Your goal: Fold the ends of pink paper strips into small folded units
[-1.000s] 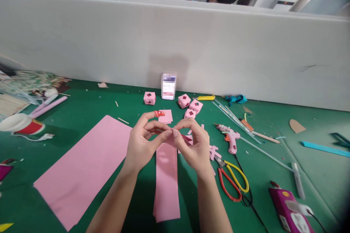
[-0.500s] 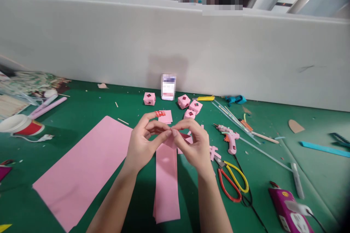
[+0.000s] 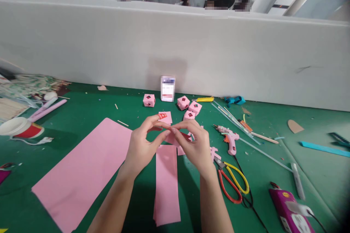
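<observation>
Strips point(image 3: 167, 185): lying stacked centrally, perhaps for easy reach;
Large sheet point(image 3: 84, 171): spreading left of the left forearm point(image 3: 115, 196); green tabletop point(image 3: 143, 204) is showing between its edge and the strips;
Scissors point(image 3: 222, 165): resting just beside the right forearm point(image 3: 213, 200), narrowing room there;
Hands: left hand point(image 3: 143, 147) and right hand point(image 3: 195, 147) are pinching one small paper piece point(image 3: 171, 140), seemingly steadying its edge, just beyond the strips;
Phone point(image 3: 167, 89): standing before the partition point(image 3: 109, 43), apparently for viewing

Soft, even light leaves a faint shadow mid-frame on the long white partition wall point(image 3: 175, 38); pixelation blurs the small, bright, upright rectangular screen point(image 3: 167, 89); right-hand corners are dark.
</observation>
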{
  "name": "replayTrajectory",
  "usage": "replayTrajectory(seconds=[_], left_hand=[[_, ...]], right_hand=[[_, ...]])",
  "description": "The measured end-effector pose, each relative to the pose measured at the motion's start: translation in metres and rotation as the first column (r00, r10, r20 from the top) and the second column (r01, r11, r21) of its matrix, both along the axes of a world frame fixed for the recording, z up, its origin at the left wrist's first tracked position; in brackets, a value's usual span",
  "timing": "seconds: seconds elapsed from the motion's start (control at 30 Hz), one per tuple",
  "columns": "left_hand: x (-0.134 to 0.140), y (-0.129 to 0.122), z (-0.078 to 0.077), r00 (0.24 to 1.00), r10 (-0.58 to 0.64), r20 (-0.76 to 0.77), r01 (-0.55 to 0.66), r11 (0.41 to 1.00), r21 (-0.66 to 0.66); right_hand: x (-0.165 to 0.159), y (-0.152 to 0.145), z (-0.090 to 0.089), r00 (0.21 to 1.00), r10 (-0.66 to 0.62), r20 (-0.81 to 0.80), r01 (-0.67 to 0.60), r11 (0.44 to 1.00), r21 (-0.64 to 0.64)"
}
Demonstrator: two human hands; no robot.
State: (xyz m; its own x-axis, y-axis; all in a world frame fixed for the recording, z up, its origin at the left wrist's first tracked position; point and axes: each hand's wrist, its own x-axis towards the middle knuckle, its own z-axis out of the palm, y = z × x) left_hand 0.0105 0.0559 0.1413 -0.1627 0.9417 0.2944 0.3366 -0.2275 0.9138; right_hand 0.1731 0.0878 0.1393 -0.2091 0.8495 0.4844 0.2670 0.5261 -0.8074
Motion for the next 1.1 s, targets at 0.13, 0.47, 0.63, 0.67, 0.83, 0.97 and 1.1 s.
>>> replayTrajectory(seconds=[0.13,0.47,0.63,0.67,0.83,0.97,1.1], left_hand=[[0.002,0.004,-0.007,0.991,0.052,-0.124,-0.047,0.998,0.041],[0.000,0.000,0.002,0.998,0.063,-0.005,-0.063,0.997,0.049],[0.000,0.001,-0.001,0.998,0.058,-0.037,-0.056,0.997,0.049],[0.000,0.001,-0.002,0.998,0.054,-0.029,-0.052,0.997,0.057],[0.003,0.001,-0.006,0.998,0.015,0.064,-0.021,0.996,0.092],[0.003,-0.002,-0.003,0.995,0.044,0.094,-0.053,0.994,0.094],[0.001,-0.003,0.001,0.988,0.102,0.118,-0.113,0.989,0.091]], right_hand=[[0.000,0.000,-0.002,0.998,-0.009,0.066,0.011,0.999,-0.033],[-0.001,-0.001,-0.005,0.995,-0.004,0.101,0.004,1.000,0.007],[-0.001,-0.001,-0.004,0.995,-0.007,0.097,0.005,1.000,0.016],[-0.001,-0.001,-0.003,0.996,-0.011,0.094,0.009,1.000,0.025],[-0.005,-0.002,-0.002,0.997,-0.045,0.070,0.038,0.995,0.094],[-0.001,0.000,-0.005,0.993,-0.080,0.087,0.069,0.990,0.121],[0.012,0.005,-0.005,0.981,-0.155,0.121,0.141,0.983,0.115]])
